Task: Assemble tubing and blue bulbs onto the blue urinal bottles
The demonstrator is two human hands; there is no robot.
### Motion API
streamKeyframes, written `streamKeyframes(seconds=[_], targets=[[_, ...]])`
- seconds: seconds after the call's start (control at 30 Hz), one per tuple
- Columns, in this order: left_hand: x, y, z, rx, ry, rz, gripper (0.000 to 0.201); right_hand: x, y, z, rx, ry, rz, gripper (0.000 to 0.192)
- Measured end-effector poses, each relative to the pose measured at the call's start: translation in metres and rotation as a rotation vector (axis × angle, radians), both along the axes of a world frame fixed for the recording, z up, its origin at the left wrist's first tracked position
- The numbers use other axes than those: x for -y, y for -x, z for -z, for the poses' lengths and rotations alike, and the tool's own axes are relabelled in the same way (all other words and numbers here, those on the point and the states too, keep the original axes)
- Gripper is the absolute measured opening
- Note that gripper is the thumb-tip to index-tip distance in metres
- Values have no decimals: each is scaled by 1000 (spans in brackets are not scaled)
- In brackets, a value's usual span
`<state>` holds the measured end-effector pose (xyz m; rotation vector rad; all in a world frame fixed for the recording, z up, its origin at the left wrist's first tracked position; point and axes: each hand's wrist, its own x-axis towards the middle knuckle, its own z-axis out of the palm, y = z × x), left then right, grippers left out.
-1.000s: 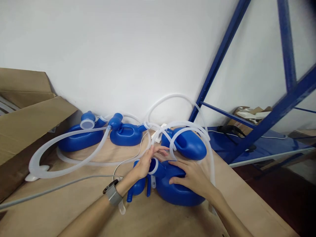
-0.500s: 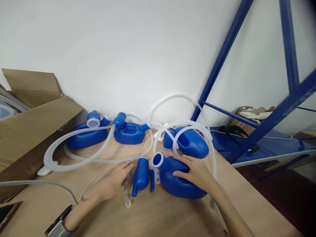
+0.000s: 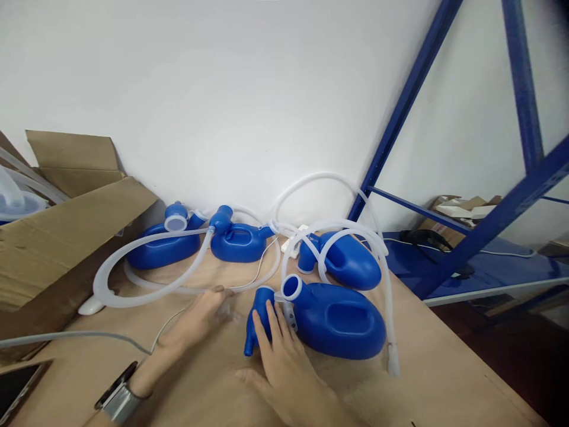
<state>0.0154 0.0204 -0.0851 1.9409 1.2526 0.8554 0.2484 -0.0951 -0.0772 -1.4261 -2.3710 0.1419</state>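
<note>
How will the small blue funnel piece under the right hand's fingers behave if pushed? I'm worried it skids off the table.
The blue funnel piece lies on its side on the bare table, so it would probably slide or roll a little rather than tip. It looks like hollow moulded plastic, likely light and stiff. The right hand rests fingers on it, which should steady it.

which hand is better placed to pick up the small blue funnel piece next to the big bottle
Right. The right hand already has its fingertips on the funnel piece, beside the bottle. The left hand lies farther left, flat on the table by the tubing, touching a clear strap.
</note>
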Motion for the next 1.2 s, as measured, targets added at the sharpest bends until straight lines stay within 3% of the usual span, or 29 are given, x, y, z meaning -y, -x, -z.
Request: streamKeyframes(seconds=[0.13,0.27,0.4,0.57,0.7,0.9,0.97,1.13,1.2], targets=[[-20,-5,1,-31,-13,-102,20,-21,11,30,-9,-17,59,83],[-22,-18,5,63,42,-129,31,-25,7,43,1,-215,-117,57],[-16,-25,3,238,166,-93,52,-26,-1,48,-11,-411,-268,46],[-7,-20,-24,434,249,19,53,-30,-9,42,-63,-481,-322,48],[4,-23,-50,313,220,85,38,-28,-13,46,-94,-617,-408,45],[16,-27,-65,467,357,325,27,-29,-19,57,-51,-645,-538,44],[22,-27,-67,378,298,343,28,-31,-20,60,-46,-616,-509,46],[36,-37,-61,210,1,226,31,-31,-22,55,-147,-556,-217,66],[38,-43,-55,232,-91,188,25,-30,-22,51,-221,-585,-214,65]])
